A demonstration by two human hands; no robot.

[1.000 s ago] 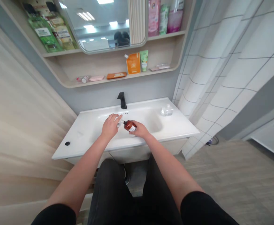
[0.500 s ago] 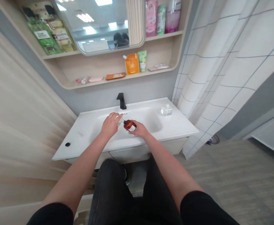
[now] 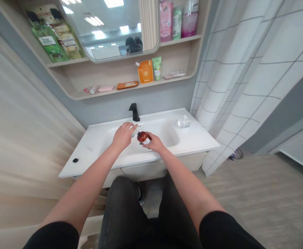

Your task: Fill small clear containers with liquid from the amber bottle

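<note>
Left hand [image 3: 122,136] risen slightly against last second; small clear piece [image 3: 134,132] in its fingers now shows more plainly. Right hand [image 3: 154,142] wrapped round brown bottle [image 3: 142,137], little changed, mid-frame over basin [image 3: 171,133], tilted, dark neck toward clear piece. Hands close together, fingers not visibly meeting; whether neck touches piece, cannot tell. Shift reads as small re-aiming of piece to neck, same step.

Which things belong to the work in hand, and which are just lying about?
In hand: brown bottle (right hand); small pale item (left hand).
Apparently just lying about: orange pouch; green tube; flat orange packet; small black disc (role unclear).
</note>
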